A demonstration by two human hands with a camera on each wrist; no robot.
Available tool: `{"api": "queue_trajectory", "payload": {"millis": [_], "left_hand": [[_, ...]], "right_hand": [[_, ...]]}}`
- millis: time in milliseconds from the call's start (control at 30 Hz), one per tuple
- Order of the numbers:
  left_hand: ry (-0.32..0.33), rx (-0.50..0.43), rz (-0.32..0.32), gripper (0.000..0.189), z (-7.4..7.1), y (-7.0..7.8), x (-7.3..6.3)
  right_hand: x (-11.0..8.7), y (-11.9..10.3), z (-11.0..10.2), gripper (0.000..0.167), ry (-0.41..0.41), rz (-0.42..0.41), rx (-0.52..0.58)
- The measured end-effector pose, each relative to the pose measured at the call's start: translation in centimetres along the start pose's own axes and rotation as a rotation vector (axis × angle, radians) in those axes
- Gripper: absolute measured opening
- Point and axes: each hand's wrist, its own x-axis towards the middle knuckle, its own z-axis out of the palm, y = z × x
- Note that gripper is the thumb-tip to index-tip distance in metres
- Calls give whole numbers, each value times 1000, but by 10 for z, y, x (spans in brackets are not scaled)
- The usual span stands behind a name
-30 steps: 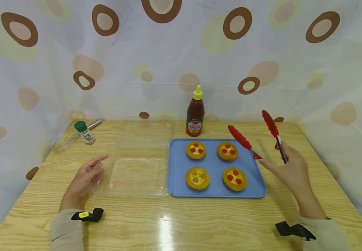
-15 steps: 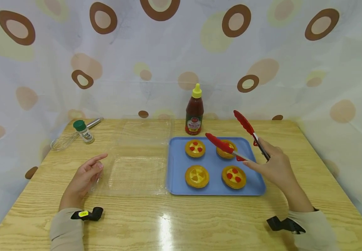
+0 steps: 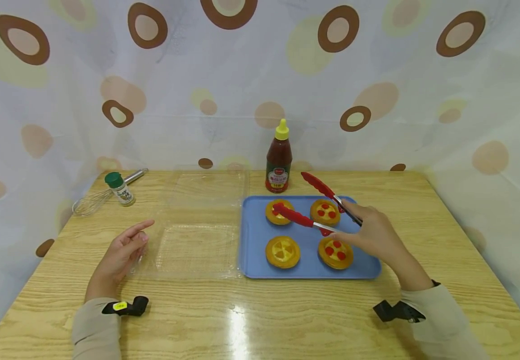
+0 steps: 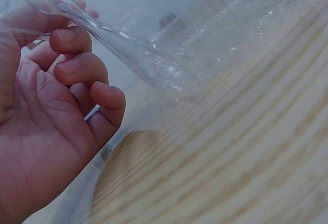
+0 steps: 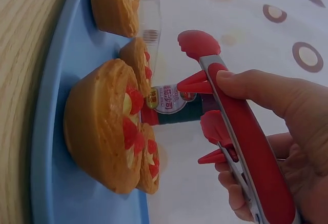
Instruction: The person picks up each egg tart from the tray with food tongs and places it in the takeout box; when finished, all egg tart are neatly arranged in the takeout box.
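Observation:
My right hand [image 3: 377, 232] grips red-tipped tongs [image 5: 246, 152], thumb on one arm and fingers round the other. The tong arms are spread, their tips above the blue tray [image 3: 252, 272]. Under them, one tip overlaps the far left tart [image 3: 272, 218] in the head view. Beside it are the far right tart [image 3: 326, 216], the near right tart [image 3: 335, 256] with red pieces, and the near left tart [image 3: 282, 252] with yellow wedges. At the left, my left hand [image 3: 120, 255] pinches the edge of an open clear plastic box [image 4: 148, 60], fingers curled.
A sauce bottle [image 3: 279, 167] with a yellow cap stands behind the tray. At the back left, a green-capped shaker [image 3: 120, 189] stands by a wire whisk [image 3: 95, 202]. A patterned curtain [image 3: 232, 75] closes off the table's back and sides.
My right hand has carried the tongs leftward and lower, from the tray's right side to over the tarts. My left hand has stayed at the clear box.

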Motion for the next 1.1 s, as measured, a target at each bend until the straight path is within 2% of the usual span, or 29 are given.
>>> {"api": "queue_trajectory", "payload": {"millis": [433, 800, 1100], "left_hand": [[6, -12, -2, 38, 0, -1, 0], [49, 13, -30, 36, 1, 2, 0], [38, 1, -20, 36, 1, 1, 0]], "right_hand": [[16, -12, 8, 82, -109, -58, -37], [28, -23, 10, 75, -198, -50, -77], [31, -27, 12, 74, -218, -20, -99]]}}
